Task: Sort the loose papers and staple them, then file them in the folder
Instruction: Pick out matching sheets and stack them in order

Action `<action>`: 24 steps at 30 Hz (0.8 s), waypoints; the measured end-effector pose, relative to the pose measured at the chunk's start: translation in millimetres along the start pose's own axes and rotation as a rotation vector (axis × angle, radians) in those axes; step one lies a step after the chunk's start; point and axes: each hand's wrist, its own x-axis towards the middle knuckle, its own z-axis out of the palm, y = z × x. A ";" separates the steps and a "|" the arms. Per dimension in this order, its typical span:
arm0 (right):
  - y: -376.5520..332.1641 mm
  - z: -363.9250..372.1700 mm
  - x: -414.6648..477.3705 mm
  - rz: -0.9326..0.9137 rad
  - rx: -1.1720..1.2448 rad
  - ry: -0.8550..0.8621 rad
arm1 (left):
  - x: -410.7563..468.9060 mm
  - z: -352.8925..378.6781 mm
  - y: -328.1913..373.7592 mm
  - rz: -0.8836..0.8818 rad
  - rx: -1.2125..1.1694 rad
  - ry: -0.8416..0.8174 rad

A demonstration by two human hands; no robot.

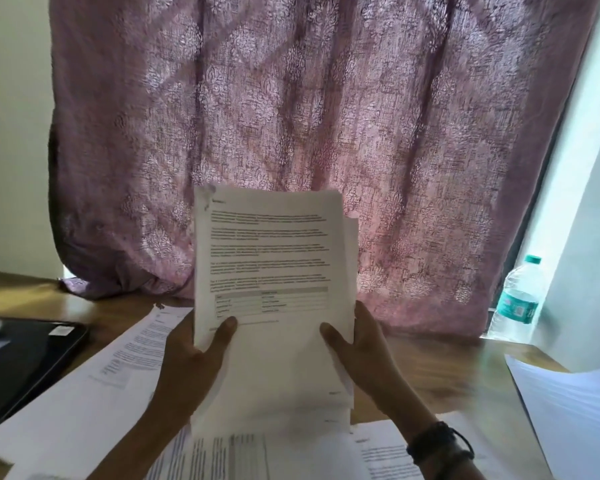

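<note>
White printed sheets (222,455) lie scattered across the near edge of the desk (437,362), right under the person's wrists, and there's a dark band (440,445) on the right one. Up from there, both hands are on the job. The left hand (187,362) grips the stack of papers (274,271) at its left edge, thumb across the front page. The right hand (364,351) clamps the right edge the same way, thumb in front, fingers wrapped behind.

The stack sits squarely between the two hands, printed face toward the person. It stands on end, long axis upright and short lower edge pointing straight down at the desk. That lower edge is blurred, so I can't tell whether it's touching the sheets beneath. Along the right side a few pages jut out past the front one, so it isn't square yet. My read: sorting is under way and the next move looks like tapping that bottom edge level, with neither hand the nearer one.

Further back, another printed page (129,358) lies to the left, and beyond it a flat black case (25,358), possibly the folder, hard to say. More white paper (568,410) sits off to the right. No stapler in sight. A water bottle (516,303) stands at the far right, in front of a mauve curtain (326,133).
</note>
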 end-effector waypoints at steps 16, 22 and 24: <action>19.3 15.4 -3.9 -0.159 0.012 0.077 | 11.7 -18.3 -6.0 -0.036 0.031 -0.037; 14.1 16.8 -3.4 -0.163 0.063 0.030 | 10.2 -17.6 -1.9 -0.103 -0.085 -0.080; 8.5 11.1 -1.9 -0.146 0.139 0.001 | 11.1 -20.6 3.7 -0.165 -0.220 -0.141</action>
